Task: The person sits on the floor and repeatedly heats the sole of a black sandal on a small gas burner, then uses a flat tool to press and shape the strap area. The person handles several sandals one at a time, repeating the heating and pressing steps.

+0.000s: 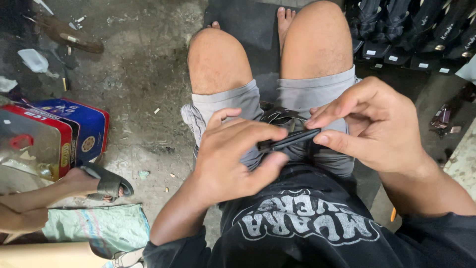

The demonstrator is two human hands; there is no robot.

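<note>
Head view: left hand (225, 159) and right hand (377, 124) both pinch a thin black strip (290, 140) above the lap, fingers closed on its ends. Risk: the grip is fingertip-only, so the strip could slip and drop onto the grey shorts (302, 94) below it.

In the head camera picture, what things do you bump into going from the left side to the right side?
Red and blue tin box → another person's sandalled foot → left hand → thin black strip held by both hands → right hand → row of dark folded items with tags.
</note>
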